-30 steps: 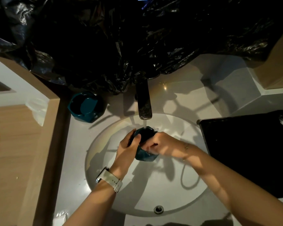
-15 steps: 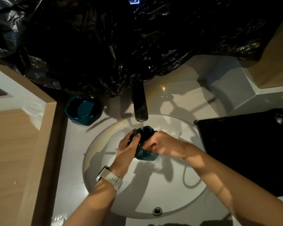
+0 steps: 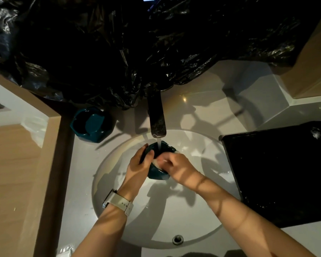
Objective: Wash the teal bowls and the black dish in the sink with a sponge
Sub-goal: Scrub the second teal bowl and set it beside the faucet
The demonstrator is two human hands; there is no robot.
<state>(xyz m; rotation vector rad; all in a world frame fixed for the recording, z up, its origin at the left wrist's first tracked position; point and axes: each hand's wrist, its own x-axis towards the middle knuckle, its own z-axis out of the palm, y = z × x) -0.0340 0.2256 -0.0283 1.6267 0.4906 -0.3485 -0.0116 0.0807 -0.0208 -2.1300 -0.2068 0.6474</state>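
My left hand (image 3: pixel 140 165) grips a teal bowl (image 3: pixel 157 173) by its left rim, under the running faucet (image 3: pixel 156 115), over the white round sink (image 3: pixel 193 219). My right hand (image 3: pixel 176 166) has its fingers curled on a pale sponge (image 3: pixel 156 161) at the bowl's near rim; the sponge is mostly hidden. A second teal bowl (image 3: pixel 90 125) stands on the counter left of the faucet. The black dish (image 3: pixel 278 173) lies on the counter to the right of the sink.
Crumpled black plastic sheeting (image 3: pixel 137 43) covers the wall behind the faucet. A wooden shelf unit (image 3: pixel 17 164) borders the counter on the left, another wooden panel (image 3: pixel 313 62) at the upper right. The overflow hole (image 3: pixel 177 239) sits at the sink's near rim.
Water now runs in a stronger stream into the bowl. My right hand has shifted slightly toward the bowl's near rim, showing the pale sponge.
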